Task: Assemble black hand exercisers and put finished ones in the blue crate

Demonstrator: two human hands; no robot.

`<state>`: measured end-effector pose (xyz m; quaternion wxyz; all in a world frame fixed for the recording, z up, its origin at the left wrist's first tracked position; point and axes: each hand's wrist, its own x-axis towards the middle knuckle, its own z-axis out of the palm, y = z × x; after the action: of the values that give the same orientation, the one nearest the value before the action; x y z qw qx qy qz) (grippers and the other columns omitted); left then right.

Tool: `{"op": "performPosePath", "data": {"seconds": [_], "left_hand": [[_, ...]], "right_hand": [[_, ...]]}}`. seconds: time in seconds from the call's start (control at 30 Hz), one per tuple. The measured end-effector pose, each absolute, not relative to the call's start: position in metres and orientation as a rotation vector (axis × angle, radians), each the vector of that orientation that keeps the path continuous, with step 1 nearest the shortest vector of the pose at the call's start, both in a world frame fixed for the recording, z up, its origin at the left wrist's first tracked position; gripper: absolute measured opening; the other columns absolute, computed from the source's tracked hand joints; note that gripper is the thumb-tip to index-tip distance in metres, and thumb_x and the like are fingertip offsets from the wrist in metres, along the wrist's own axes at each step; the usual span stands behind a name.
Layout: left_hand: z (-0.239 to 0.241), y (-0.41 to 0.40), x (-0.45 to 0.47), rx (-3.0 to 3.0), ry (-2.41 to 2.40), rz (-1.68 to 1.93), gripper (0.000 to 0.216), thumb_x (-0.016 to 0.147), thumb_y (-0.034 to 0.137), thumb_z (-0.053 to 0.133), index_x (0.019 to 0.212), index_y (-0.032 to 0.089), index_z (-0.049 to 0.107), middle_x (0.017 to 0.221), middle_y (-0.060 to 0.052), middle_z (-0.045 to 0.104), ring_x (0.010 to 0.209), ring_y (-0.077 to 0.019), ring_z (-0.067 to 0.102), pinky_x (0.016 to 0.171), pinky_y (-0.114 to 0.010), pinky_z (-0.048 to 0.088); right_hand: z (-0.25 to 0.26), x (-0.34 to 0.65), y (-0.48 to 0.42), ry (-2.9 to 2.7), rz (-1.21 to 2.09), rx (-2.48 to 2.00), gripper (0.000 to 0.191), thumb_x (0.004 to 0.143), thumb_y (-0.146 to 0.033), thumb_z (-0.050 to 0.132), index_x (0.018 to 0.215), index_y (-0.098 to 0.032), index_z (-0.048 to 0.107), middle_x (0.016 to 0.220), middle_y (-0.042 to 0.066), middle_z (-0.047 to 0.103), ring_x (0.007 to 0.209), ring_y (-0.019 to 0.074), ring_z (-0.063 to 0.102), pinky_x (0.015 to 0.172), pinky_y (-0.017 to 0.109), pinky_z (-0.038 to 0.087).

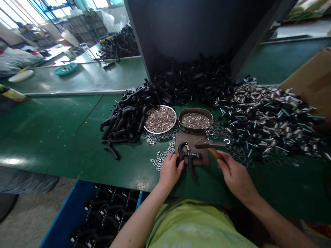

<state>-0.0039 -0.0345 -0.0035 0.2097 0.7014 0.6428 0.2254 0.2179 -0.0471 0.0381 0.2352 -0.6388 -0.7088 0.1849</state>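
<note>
My left hand point(170, 171) is closed on one handle of a black hand grip strengthener point(191, 157), which lies over a square metal plate point(205, 160) on the green bench. A small coil spring point(188, 147) shows near the top of the strengthener. In my right hand point(234, 174) is a hammer point(210, 144), gripped by its wooden handle. The hammer's head is above the plate's right part, to the right of the spring and apart from it. My left fingertips are partly hidden behind the black handle.
Behind the plate stand a white dish point(160, 119) of small metal pins and an oval tin point(196, 120) of tiny parts. Loose nuts point(161, 159) lie left. Black handles point(124, 124) and springs with knobs point(279, 117) are heaped around. A blue crate point(64, 215) holds strengtheners below.
</note>
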Motion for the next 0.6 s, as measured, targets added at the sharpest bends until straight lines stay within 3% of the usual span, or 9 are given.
{"op": "performPosePath", "data": {"seconds": [0.07,0.17,0.27,0.37,0.47,0.6], "left_hand": [[0.001,-0.035,-0.003,1.965,1.816,0.583,0.020,0.082,0.027,0.057,0.100,0.018,0.059,0.095,-0.006,0.061,0.082,-0.0174,0.059,0.074,-0.030,0.049],[0.008,-0.036,0.000,2.081,1.813,0.455,0.032,0.085,0.023,0.052,0.117,0.023,0.054,0.098,-0.006,0.060,0.082,-0.0176,0.059,0.073,-0.029,0.049],[0.014,-0.036,0.002,2.243,1.729,0.276,0.046,0.088,0.017,0.044,0.130,0.033,0.047,0.096,-0.006,0.056,0.080,-0.0172,0.058,0.070,-0.028,0.048],[0.016,-0.030,0.000,2.215,1.670,0.303,0.046,0.088,0.015,0.042,0.128,0.035,0.051,0.094,-0.007,0.055,0.080,-0.0176,0.056,0.073,-0.031,0.048],[0.017,-0.022,-0.003,1.811,1.587,0.597,0.042,0.086,0.018,0.047,0.125,0.030,0.056,0.091,-0.006,0.056,0.078,-0.0159,0.056,0.074,-0.032,0.049],[0.019,-0.021,0.006,0.805,1.264,0.841,0.042,0.083,0.026,0.057,0.124,0.018,0.056,0.084,-0.006,0.064,0.064,-0.0116,0.058,0.055,-0.023,0.050]], "right_hand": [[0.042,0.207,-0.042,-2.170,0.337,-1.639,0.032,0.093,-0.032,0.035,0.116,-0.022,0.055,0.091,0.007,0.069,0.077,0.0197,0.066,0.061,0.028,0.047],[0.036,0.204,-0.040,-2.427,0.190,-1.596,0.032,0.093,-0.032,0.036,0.115,-0.023,0.057,0.090,0.006,0.070,0.072,0.0186,0.066,0.054,0.027,0.046],[0.024,0.222,-0.045,-2.368,0.055,-1.669,0.034,0.094,-0.031,0.035,0.121,-0.019,0.054,0.096,0.006,0.069,0.076,0.0175,0.066,0.059,0.028,0.047],[0.012,0.250,-0.054,-2.270,-0.173,-1.805,0.035,0.094,-0.031,0.037,0.121,-0.016,0.055,0.090,0.006,0.068,0.075,0.0184,0.064,0.060,0.029,0.044],[0.004,0.273,-0.057,-2.283,-0.316,-1.901,0.035,0.093,-0.033,0.041,0.116,-0.015,0.059,0.083,0.007,0.066,0.075,0.0212,0.061,0.062,0.031,0.041],[0.010,0.277,-0.034,-2.308,-0.232,-1.812,0.031,0.091,-0.031,0.042,0.107,-0.014,0.063,0.094,0.011,0.065,0.090,0.0248,0.055,0.073,0.035,0.042]]}}
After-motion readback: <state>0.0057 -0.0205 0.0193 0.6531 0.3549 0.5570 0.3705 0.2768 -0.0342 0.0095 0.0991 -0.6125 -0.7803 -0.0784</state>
